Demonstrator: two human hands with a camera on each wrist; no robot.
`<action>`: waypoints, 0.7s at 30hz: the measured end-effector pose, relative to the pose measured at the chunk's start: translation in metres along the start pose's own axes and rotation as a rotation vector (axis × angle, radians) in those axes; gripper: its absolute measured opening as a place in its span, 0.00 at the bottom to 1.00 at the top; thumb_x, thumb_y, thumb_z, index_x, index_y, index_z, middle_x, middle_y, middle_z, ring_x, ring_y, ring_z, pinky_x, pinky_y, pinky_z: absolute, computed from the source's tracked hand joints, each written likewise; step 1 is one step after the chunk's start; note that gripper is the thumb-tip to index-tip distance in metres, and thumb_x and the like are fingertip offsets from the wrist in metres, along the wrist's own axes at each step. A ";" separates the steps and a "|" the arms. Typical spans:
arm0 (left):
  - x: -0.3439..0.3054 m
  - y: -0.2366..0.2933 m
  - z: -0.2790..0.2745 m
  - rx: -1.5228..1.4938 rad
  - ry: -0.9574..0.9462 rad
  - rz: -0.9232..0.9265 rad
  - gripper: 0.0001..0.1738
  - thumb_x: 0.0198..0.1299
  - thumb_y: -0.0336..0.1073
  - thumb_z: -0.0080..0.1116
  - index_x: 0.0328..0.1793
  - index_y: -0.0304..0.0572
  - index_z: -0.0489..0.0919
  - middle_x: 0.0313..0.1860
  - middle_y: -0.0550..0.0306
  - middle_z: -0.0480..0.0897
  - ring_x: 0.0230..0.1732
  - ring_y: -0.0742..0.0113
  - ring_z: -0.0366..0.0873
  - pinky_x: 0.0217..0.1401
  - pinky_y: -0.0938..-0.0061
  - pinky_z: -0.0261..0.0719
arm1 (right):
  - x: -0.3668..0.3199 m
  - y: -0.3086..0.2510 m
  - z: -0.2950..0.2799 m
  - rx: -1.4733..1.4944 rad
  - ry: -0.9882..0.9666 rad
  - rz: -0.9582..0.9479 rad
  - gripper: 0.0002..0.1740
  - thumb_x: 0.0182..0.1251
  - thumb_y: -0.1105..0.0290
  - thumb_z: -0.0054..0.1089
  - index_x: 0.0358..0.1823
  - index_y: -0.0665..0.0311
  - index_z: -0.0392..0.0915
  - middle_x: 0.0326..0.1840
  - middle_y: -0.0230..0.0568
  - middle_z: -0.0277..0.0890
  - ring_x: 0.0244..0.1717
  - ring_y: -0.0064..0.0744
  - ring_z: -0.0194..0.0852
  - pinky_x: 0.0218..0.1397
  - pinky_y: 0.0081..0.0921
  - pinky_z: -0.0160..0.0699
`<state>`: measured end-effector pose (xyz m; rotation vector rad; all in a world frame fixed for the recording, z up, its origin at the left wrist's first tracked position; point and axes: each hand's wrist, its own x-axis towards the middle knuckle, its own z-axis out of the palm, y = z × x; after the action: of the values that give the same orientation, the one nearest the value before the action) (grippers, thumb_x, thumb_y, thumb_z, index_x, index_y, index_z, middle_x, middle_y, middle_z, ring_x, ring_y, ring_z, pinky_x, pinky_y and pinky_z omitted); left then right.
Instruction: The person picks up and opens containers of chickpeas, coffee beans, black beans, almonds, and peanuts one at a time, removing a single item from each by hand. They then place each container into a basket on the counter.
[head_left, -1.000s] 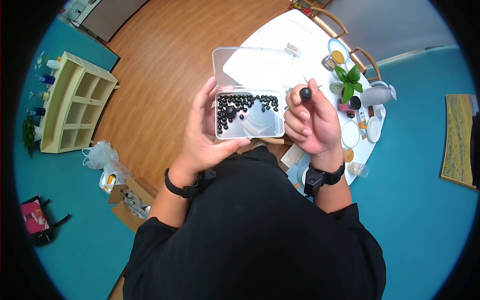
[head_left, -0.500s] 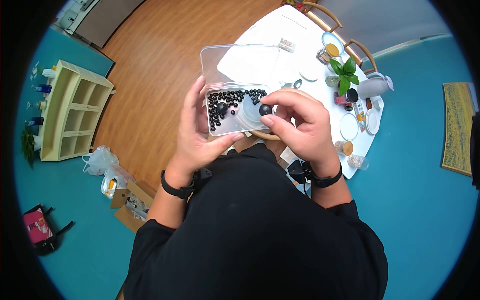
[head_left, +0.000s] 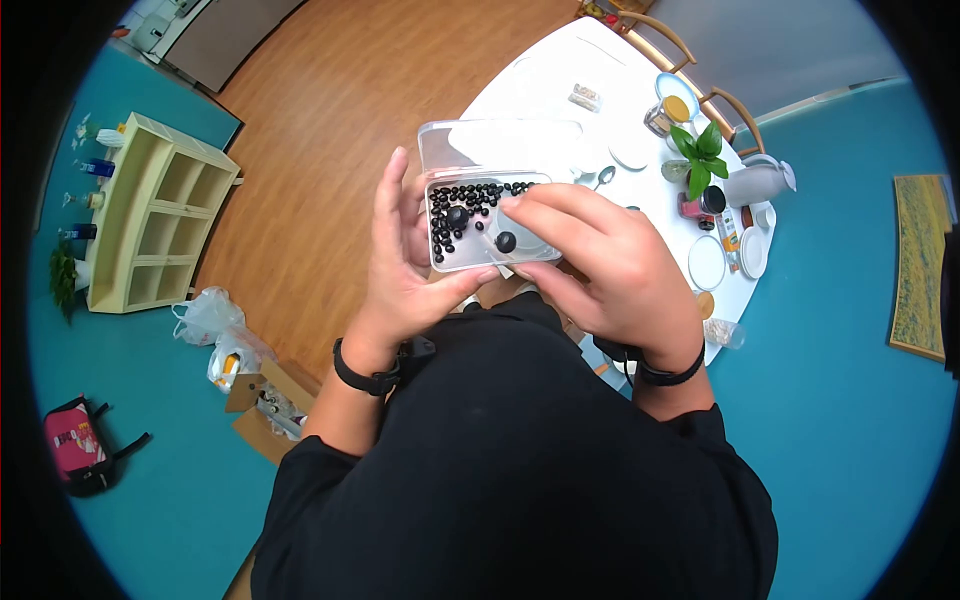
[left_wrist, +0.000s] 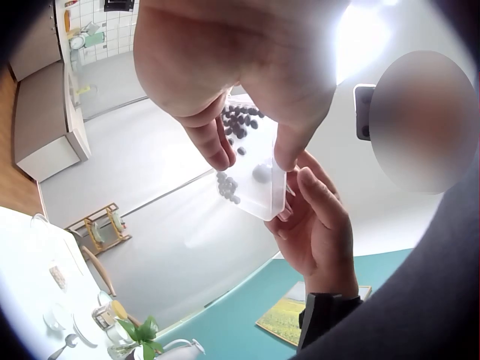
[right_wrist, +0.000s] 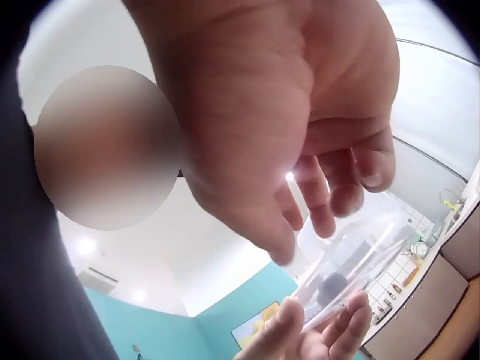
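My left hand (head_left: 395,285) holds a clear plastic box (head_left: 465,267) from the left, thumb along the near side and fingers behind. Its hinged lid (head_left: 490,145) stands raised at the far side. Small black bead-like pieces (head_left: 447,195) lie mostly along the left and far parts of the box. Two large black balls are among them: one (head_left: 457,217) at left, another (head_left: 506,242) near the front middle. Over the box's right end reaches my right hand (head_left: 625,265), thumb and fingers apart, with nothing between them. In the left wrist view, the box (left_wrist: 277,196) appears from below.
Beyond my right arm stands a white table (head_left: 545,75) with a plant (head_left: 703,160), a grey jug (head_left: 760,183), jars, plates and a spoon (head_left: 605,176). At left are a cream shelf (head_left: 150,215), plastic bags (head_left: 208,315) and a cardboard box (head_left: 262,440).
My right hand brought a large black ball from the right into the box and let go of it. Its thumb and fingers have spread. The left hand keeps holding the box.
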<state>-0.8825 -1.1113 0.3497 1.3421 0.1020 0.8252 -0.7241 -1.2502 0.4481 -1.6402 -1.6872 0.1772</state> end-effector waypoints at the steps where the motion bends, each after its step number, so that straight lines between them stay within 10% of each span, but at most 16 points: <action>1: 0.001 0.000 -0.001 -0.035 0.007 0.009 0.66 0.48 0.23 0.78 0.87 0.44 0.43 0.76 0.40 0.64 0.74 0.51 0.69 0.75 0.56 0.73 | -0.001 0.001 -0.002 0.043 0.002 0.014 0.23 0.54 0.77 0.72 0.54 0.66 0.82 0.50 0.48 0.82 0.43 0.44 0.85 0.41 0.32 0.85; 6: -0.003 -0.001 -0.012 0.055 -0.015 0.060 0.57 0.48 0.22 0.78 0.82 0.45 0.54 0.76 0.40 0.62 0.74 0.51 0.69 0.74 0.56 0.74 | -0.016 0.023 0.013 0.082 0.223 0.132 0.30 0.63 0.66 0.74 0.65 0.68 0.75 0.64 0.54 0.75 0.54 0.39 0.81 0.52 0.29 0.82; 9: -0.003 -0.002 -0.014 0.132 -0.043 0.066 0.46 0.49 0.22 0.78 0.74 0.45 0.64 0.76 0.41 0.62 0.73 0.52 0.70 0.74 0.56 0.75 | -0.021 0.033 0.036 0.644 0.232 0.332 0.47 0.73 0.47 0.64 0.81 0.65 0.53 0.79 0.54 0.58 0.66 0.38 0.72 0.61 0.30 0.79; 21: 0.007 -0.003 0.002 0.169 -0.072 0.027 0.31 0.58 0.33 0.75 0.64 0.41 0.70 0.75 0.40 0.63 0.72 0.54 0.70 0.72 0.59 0.73 | -0.017 0.040 0.045 1.249 0.111 0.672 0.37 0.73 0.75 0.57 0.79 0.65 0.52 0.60 0.50 0.74 0.39 0.31 0.85 0.34 0.22 0.86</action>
<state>-0.8751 -1.1091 0.3504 1.5338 0.0989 0.8037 -0.7210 -1.2408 0.3868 -1.0727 -0.5486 1.1643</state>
